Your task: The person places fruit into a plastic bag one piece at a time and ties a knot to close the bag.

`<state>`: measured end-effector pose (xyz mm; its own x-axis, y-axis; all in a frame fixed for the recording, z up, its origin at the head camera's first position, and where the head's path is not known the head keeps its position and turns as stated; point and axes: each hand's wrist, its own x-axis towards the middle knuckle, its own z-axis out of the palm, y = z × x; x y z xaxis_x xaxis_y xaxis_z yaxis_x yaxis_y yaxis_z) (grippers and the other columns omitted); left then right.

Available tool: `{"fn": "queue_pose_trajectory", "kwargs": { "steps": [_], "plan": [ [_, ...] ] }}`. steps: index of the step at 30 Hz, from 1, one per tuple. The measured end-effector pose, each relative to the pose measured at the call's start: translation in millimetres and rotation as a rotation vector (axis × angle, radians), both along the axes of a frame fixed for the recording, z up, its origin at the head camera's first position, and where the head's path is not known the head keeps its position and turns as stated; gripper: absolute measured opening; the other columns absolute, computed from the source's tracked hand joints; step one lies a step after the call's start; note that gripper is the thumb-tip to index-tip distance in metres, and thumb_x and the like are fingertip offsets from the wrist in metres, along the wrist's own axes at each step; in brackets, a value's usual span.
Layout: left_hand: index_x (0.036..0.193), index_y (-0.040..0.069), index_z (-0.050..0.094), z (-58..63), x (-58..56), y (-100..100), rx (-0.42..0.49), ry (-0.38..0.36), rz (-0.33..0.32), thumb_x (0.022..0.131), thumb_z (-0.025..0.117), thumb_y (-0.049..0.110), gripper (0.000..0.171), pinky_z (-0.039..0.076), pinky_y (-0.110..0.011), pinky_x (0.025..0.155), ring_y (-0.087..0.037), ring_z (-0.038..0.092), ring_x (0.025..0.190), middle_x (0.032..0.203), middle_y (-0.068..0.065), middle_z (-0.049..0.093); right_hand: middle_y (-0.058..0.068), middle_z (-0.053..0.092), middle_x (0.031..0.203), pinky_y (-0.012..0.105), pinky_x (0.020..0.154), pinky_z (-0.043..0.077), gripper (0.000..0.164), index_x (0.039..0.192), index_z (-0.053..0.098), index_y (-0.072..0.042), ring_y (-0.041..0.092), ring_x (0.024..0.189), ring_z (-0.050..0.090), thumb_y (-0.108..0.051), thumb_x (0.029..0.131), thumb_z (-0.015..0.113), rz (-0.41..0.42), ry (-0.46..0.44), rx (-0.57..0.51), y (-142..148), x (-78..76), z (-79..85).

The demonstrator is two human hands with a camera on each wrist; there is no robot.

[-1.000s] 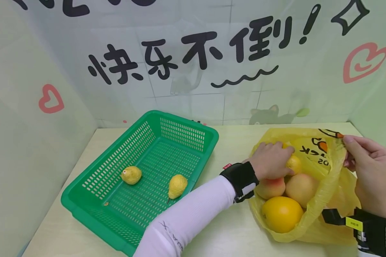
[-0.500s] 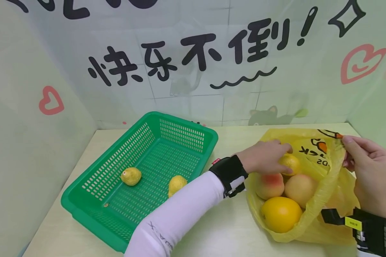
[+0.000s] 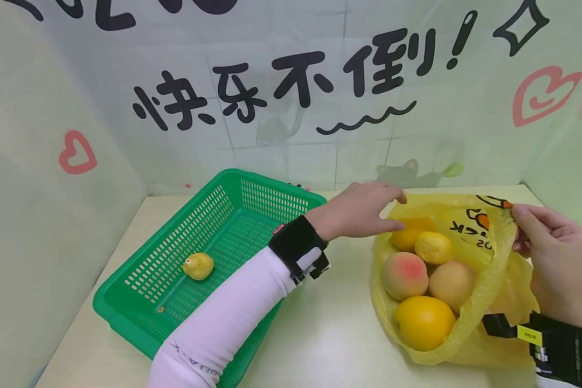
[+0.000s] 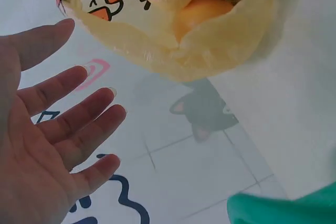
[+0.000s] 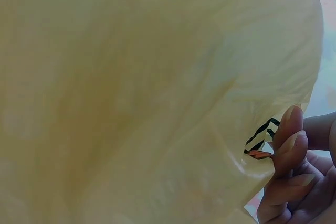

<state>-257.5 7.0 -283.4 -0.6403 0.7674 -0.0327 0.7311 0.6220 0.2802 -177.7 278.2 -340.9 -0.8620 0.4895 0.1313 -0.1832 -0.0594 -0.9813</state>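
My left hand [image 3: 361, 209] hangs beside the upper left rim of a yellow plastic bag [image 3: 501, 258], fingers spread and holding nothing. The left wrist view shows its bare palm [image 4: 37, 166]. My right hand [image 3: 558, 253] pinches the bag's upper right edge between thumb and fingers, keeping the mouth wide. Inside sit a lemon [image 3: 433, 247], a blushed peach [image 3: 404, 275], a paler peach [image 3: 452, 285] and an orange [image 3: 425, 323]; another orange-yellow fruit [image 3: 403, 240] lies behind the lemon. The bag's side [image 5: 131, 77] fills most of the right wrist view.
A green plastic basket [image 3: 104, 302] stands on the pale table [image 3: 330, 334] to the left, partly covered by my left forearm. One lumpy yellow fruit [image 3: 198, 266] lies in it. A printed wall sheet [image 3: 291, 156] rises behind the table.
My left hand has let go of the lemon and drawn back leftward out of the bag. Its forearm now hides the basket's second yellow fruit. The right hand keeps its hold.
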Motion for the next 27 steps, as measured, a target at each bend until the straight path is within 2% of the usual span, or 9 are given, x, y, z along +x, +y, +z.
{"fn": "queue_pose_trajectory", "kwargs": {
  "steps": [7, 13, 19, 23, 26, 27],
  "plan": [
    [0.137, 0.020, 0.054, 7.2, -3.2, -42, 0.009, 0.004, 0.106, 0.093, 0.062, 0.048, 0.053, 0.034, -0.044, 0.111, -0.014, 0.050, 0.124, 0.136, 0.002, 0.057, -0.004, 0.065, 0.070, 0.013, 0.048, 0.045, 0.017, 0.096, 0.073, -0.010, 0.007, 0.050, 0.052, -0.025, 0.088, 0.072, 0.017, -0.004, 0.022, -1, 0.6, -1.9],
    [0.134, 0.019, 0.057, 10.1, -5.8, -76, 0.020, 0.016, 0.136, 0.092, 0.062, 0.036, 0.045, 0.033, -0.048, 0.112, -0.016, 0.051, 0.124, 0.136, 0.000, 0.057, -0.004, 0.064, 0.068, 0.014, 0.046, 0.043, 0.014, 0.096, 0.073, -0.009, 0.007, 0.049, 0.051, -0.021, 0.089, 0.071, 0.006, 0.021, 0.015, -2, 0.5, -2.5],
    [0.132, 0.017, 0.059, 11.6, -7.5, -104, 0.008, 0.002, 0.159, 0.088, 0.062, 0.033, 0.046, 0.037, -0.049, 0.108, -0.018, 0.053, 0.122, 0.133, -0.001, 0.058, -0.004, 0.065, 0.069, 0.013, 0.048, 0.044, 0.012, 0.097, 0.073, -0.010, 0.007, 0.050, 0.051, -0.019, 0.090, 0.070, 0.022, 0.030, 0.009, -3, 0.8, -2.0],
    [0.130, 0.014, 0.061, 9.4, -9.7, -118, -0.014, -0.026, 0.169, 0.086, 0.062, 0.032, 0.048, 0.046, -0.044, 0.100, -0.024, 0.056, 0.118, 0.132, -0.006, 0.058, -0.004, 0.065, 0.070, 0.013, 0.048, 0.044, 0.013, 0.097, 0.073, -0.010, 0.007, 0.051, 0.051, -0.021, 0.090, 0.071, 0.022, 0.024, 0.028, -3, -0.6, -2.3],
    [0.132, 0.012, 0.059, 5.9, -10.2, -126, -0.062, -0.085, 0.183, 0.086, 0.065, 0.033, 0.051, 0.048, -0.041, 0.099, -0.024, 0.055, 0.120, 0.136, -0.008, 0.055, -0.005, 0.065, 0.071, 0.013, 0.048, 0.044, 0.013, 0.097, 0.073, -0.011, 0.007, 0.051, 0.050, -0.022, 0.089, 0.070, 0.017, 0.012, 0.045, -3, -0.3, -3.3],
    [0.133, 0.012, 0.058, 4.3, -10.3, -128, -0.081, -0.117, 0.187, 0.086, 0.065, 0.033, 0.052, 0.047, -0.041, 0.102, -0.024, 0.052, 0.125, 0.140, -0.008, 0.053, -0.005, 0.064, 0.070, 0.012, 0.048, 0.044, 0.012, 0.096, 0.073, -0.011, 0.007, 0.051, 0.050, -0.022, 0.090, 0.070, 0.014, 0.009, 0.048, -3, -0.1, -3.6]
  ]
}}
